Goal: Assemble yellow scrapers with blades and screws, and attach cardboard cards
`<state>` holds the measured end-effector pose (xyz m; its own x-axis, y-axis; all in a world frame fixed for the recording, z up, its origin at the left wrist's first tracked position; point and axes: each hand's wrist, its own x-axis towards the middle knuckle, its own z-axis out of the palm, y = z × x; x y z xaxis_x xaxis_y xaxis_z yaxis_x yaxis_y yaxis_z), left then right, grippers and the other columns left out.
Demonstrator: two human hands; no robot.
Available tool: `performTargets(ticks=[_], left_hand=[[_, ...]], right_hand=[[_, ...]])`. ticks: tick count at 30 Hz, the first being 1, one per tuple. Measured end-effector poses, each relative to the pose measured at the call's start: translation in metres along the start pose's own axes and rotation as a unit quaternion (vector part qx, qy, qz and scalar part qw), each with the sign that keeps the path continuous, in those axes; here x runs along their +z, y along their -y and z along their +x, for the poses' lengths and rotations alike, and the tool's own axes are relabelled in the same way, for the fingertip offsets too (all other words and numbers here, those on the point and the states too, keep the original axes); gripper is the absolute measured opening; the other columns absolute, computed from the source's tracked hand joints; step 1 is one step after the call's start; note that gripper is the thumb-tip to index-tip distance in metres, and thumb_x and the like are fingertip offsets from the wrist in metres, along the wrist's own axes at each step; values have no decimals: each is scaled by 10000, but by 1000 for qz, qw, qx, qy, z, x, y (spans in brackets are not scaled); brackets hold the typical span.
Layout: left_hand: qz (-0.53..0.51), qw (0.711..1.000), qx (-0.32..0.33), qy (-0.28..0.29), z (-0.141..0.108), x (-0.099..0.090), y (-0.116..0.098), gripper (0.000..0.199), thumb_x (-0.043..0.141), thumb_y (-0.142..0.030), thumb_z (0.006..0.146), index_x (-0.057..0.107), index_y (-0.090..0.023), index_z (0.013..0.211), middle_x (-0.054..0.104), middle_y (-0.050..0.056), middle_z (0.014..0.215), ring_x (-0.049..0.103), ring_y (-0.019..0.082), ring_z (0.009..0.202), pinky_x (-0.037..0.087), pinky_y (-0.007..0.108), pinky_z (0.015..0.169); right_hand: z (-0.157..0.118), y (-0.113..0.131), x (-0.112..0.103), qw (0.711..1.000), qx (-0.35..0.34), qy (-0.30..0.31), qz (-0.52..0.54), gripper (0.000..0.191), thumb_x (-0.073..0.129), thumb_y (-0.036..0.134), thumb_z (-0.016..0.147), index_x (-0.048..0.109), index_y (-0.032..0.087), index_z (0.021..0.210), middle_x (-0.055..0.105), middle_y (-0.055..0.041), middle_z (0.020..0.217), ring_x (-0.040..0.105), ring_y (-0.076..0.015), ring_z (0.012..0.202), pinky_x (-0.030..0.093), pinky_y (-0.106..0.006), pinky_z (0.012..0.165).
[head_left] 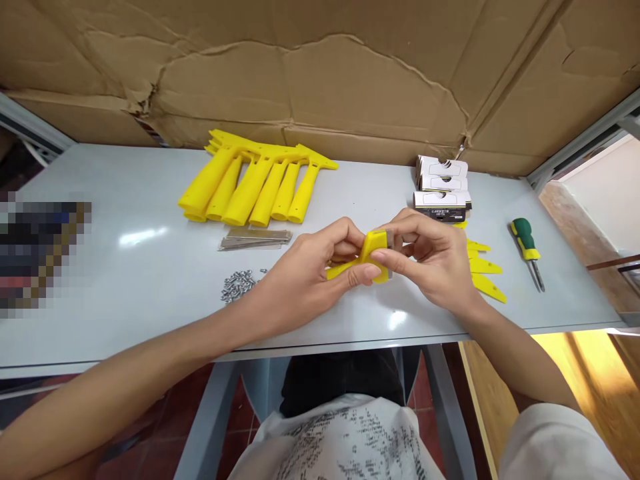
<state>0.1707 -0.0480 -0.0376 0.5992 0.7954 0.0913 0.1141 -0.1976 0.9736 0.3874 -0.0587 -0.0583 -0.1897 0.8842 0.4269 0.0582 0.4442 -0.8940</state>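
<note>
our left hand (320, 257) and right hand (443, 253) clamped on yellow scraper (376, 241), left forearm (205, 340) part-hiding screws (236, 285), handles (249, 192) near bench (135, 300) back edge

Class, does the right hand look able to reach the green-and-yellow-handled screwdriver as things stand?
Probably yes, if the right hand lets go of the yellow plastic tool: the screwdriver lies uncovered, with only flat yellow pieces between.

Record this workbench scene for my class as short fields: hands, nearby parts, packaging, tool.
Left hand: holds yellow piece
Right hand: grips yellow piece near its metal edge
Rear: cluster of yellow handles
Left side: metal strips; pile of small metal parts
Packaging: black-and-white sleeves, right rear
Tool: green-and-yellow screwdriver, right of flat yellow pieces
</note>
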Motion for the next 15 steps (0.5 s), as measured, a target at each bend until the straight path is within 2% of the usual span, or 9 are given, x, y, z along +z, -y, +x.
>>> performTargets(ticks=[5, 8, 10, 12, 13, 14, 15], left_hand=[[90, 991, 80, -55, -1, 1, 4, 232, 756, -361, 1018, 597, -229, 913, 766, -40, 831, 760, 128, 751, 587, 229, 667], [168, 971, 147, -90, -3, 1, 4, 179, 721, -330, 1042, 615, -233, 935, 762, -37, 820, 739, 127, 697, 552, 231, 591], [226, 947, 198, -112, -1, -1, 7, 126, 717, -299, 1043, 632, -233, 978, 779, -27, 842, 743, 129, 683, 547, 231, 567], [300, 904, 275, -130, 2, -7, 14, 53, 702, -220, 1035, 650, -226, 1042, 820, 3, 934, 780, 141, 745, 590, 235, 613], [340, 872, 323, -139, 5, -11, 19, 77, 688, -176, 1024, 656, -222, 1077, 835, 21, 991, 799, 152, 793, 619, 244, 656], [382, 835, 368, -145, 8, -16, 25, 127, 669, -140, 1011, 658, -216, 1112, 843, 42, 1051, 814, 168, 853, 646, 261, 704], [421, 797, 406, -149, 10, -22, 30, 161, 658, -125, 998, 660, -212, 1134, 844, 58, 1095, 821, 185, 893, 667, 285, 744]], right_hand=[[-1, -3, 0, 996, -82, 10, -31, 194, 847, 244, 928, 874, 301, 1111, 749, -30, 940, 663, -119, 798, 553, -235, 613], [-2, 1, 3, 991, -116, 30, -52, 265, 748, 231, 1007, 848, 342, 1226, 759, -39, 1029, 696, -134, 866, 602, -279, 701], [-2, 8, -4, 990, -113, 18, -81, 299, 715, 241, 1027, 825, 349, 1283, 767, -44, 1105, 714, -142, 898, 612, -288, 713], [-2, 16, -30, 982, -97, -51, -151, 293, 710, 266, 1024, 822, 335, 1287, 782, -49, 1146, 719, -141, 858, 594, -284, 674], [-2, 19, -51, 969, -79, -113, -205, 275, 702, 274, 1025, 829, 325, 1263, 789, -50, 1146, 716, -136, 810, 580, -289, 659], [-3, 20, -79, 941, -63, -181, -279, 254, 701, 286, 1021, 841, 301, 1231, 801, -59, 1103, 720, -143, 787, 566, -293, 648], [-5, 19, -111, 890, -34, -241, -386, 238, 702, 285, 1010, 854, 282, 1193, 812, -72, 1063, 729, -160, 806, 556, -304, 659]])
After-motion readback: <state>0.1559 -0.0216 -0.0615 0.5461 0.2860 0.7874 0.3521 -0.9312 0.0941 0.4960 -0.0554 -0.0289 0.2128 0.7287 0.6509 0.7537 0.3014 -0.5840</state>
